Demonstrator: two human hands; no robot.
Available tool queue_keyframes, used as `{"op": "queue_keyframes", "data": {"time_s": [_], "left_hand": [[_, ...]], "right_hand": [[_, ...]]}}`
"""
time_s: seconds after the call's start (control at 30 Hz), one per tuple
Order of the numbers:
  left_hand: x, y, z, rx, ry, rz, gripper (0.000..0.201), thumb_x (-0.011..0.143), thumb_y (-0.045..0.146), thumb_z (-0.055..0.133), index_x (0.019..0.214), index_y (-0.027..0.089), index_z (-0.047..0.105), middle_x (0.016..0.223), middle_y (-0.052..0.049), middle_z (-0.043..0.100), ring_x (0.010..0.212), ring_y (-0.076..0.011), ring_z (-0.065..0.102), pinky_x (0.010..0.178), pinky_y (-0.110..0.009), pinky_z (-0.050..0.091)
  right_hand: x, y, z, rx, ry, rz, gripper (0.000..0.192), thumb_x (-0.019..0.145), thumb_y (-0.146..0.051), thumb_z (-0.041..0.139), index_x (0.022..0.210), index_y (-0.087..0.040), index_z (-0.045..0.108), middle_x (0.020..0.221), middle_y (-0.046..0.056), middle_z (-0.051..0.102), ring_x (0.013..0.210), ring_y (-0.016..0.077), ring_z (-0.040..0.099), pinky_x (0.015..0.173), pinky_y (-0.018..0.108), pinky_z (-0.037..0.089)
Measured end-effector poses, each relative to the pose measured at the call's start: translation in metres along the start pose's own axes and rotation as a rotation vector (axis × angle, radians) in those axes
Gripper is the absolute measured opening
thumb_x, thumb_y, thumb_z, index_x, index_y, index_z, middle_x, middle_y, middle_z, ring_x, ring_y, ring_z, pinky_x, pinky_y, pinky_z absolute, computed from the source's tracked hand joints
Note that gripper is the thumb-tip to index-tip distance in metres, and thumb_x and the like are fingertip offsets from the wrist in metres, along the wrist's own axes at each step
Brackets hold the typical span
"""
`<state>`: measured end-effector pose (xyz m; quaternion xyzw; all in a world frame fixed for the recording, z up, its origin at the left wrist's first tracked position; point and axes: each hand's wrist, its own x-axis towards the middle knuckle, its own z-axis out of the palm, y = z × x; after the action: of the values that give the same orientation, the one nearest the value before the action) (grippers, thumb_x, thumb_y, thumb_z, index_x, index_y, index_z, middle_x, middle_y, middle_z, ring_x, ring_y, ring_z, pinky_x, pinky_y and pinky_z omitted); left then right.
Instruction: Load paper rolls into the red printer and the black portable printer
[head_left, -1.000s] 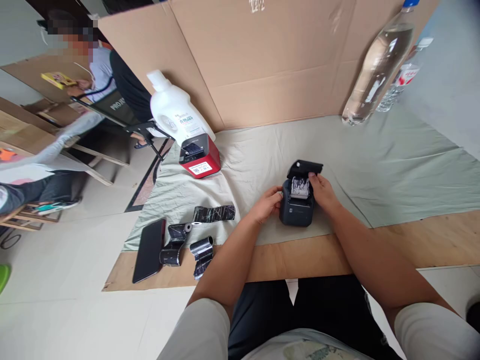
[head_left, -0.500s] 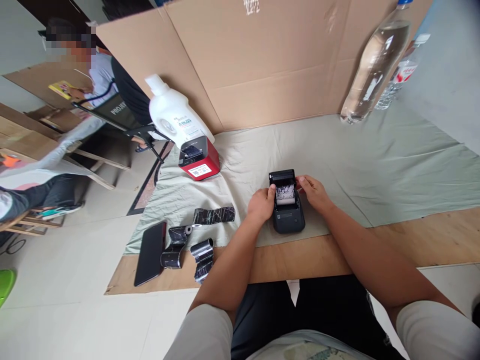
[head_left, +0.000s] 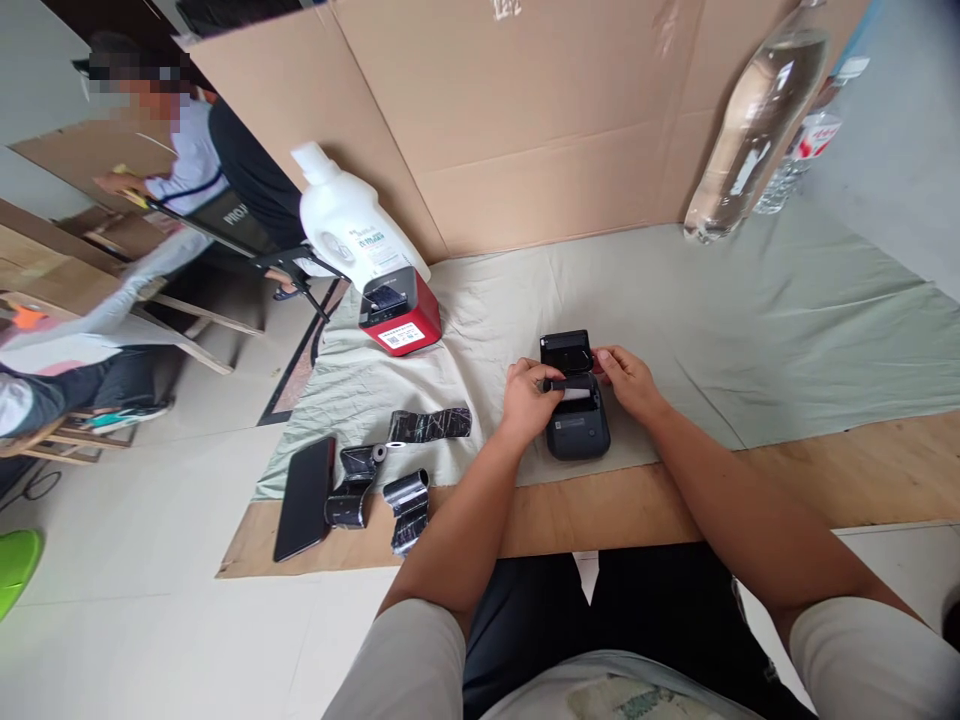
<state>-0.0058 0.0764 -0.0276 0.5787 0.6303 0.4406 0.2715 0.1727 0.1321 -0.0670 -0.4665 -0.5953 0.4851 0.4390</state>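
A small black label printer (head_left: 577, 435) stands on the cloth in front of me with its lid (head_left: 566, 350) raised. Inside its compartment lies a paper roll (head_left: 576, 393), pale with a dark outer side. My left hand (head_left: 531, 400) is closed, its thumb and fingers pinching the roll's left end. At the printer's right, my right hand (head_left: 628, 380) grips the edge by the raised lid; its lower fingers are partly hidden. To the left lie curled black printed strips, one (head_left: 430, 425) flat, another (head_left: 409, 510) partly behind my left forearm.
A phone (head_left: 304, 500) lies at the board's left corner beside a curled strip (head_left: 354, 487). Further back stand a red box (head_left: 405, 320) and a white jug (head_left: 356, 220). Water bottles (head_left: 757, 130) stand back right against a cardboard wall (head_left: 525, 120). Another person (head_left: 195, 150) sits far left.
My left hand has moved from the printer's left edge onto the roll inside it. The paper strip that lay across the open lid has come down. My right hand stays at the right side.
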Motion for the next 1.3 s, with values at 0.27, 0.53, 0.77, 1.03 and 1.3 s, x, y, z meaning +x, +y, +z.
{"op": "queue_keyframes", "data": {"time_s": [0.27, 0.53, 0.77, 1.03, 1.3], "left_hand": [[-0.009, 0.019, -0.006, -0.571, 0.009, -0.067, 0.005, 0.075, 0.021, 0.063, 0.078, 0.019, 0.060, 0.076, 0.001, 0.059, 0.072, -0.0130, 0.052, 0.073, -0.026, 0.042], [-0.041, 0.005, -0.119, -0.179, 0.032, -0.059, 0.013, 0.069, 0.021, 0.067, 0.081, 0.019, 0.066, 0.085, -0.002, 0.068, 0.082, -0.0176, 0.060, 0.082, -0.030, 0.047], [-0.069, -0.062, -0.185, 0.090, 0.275, -0.204, 0.020, 0.063, 0.019, 0.060, 0.083, 0.019, 0.063, 0.093, -0.005, 0.070, 0.095, -0.0207, 0.066, 0.095, -0.036, 0.050], [-0.096, -0.064, -0.214, 0.371, 0.017, -0.074, 0.027, 0.060, 0.010, 0.050, 0.076, 0.022, 0.069, 0.100, -0.007, 0.073, 0.102, -0.0229, 0.067, 0.100, -0.038, 0.050], [-0.059, -0.069, -0.218, 0.625, 0.254, -0.359, 0.023, 0.072, 0.018, 0.057, 0.093, 0.021, 0.066, 0.088, -0.009, 0.074, 0.105, -0.0301, 0.064, 0.094, -0.041, 0.048]], "right_hand": [[0.001, 0.004, -0.004, -0.007, -0.026, -0.002, 0.065, 0.078, -0.082, 0.048, 0.099, -0.023, 0.067, 0.089, 0.007, 0.070, 0.081, 0.0218, 0.066, 0.070, 0.037, 0.054], [0.002, 0.008, -0.003, -0.051, -0.006, -0.045, 0.062, 0.079, -0.082, 0.048, 0.096, -0.025, 0.067, 0.087, 0.008, 0.071, 0.079, 0.0240, 0.066, 0.070, 0.042, 0.056], [0.003, 0.012, 0.002, -0.156, 0.038, -0.065, 0.059, 0.081, -0.081, 0.046, 0.092, -0.026, 0.064, 0.082, 0.007, 0.069, 0.077, 0.0246, 0.066, 0.078, 0.046, 0.055], [0.003, 0.016, -0.001, -0.167, 0.022, -0.064, 0.057, 0.084, -0.078, 0.044, 0.096, -0.026, 0.064, 0.087, 0.008, 0.070, 0.081, 0.0255, 0.067, 0.082, 0.049, 0.054], [0.005, 0.017, 0.001, -0.208, 0.033, -0.074, 0.062, 0.084, -0.079, 0.041, 0.097, -0.023, 0.064, 0.086, 0.007, 0.069, 0.081, 0.0238, 0.066, 0.083, 0.048, 0.054]]}}
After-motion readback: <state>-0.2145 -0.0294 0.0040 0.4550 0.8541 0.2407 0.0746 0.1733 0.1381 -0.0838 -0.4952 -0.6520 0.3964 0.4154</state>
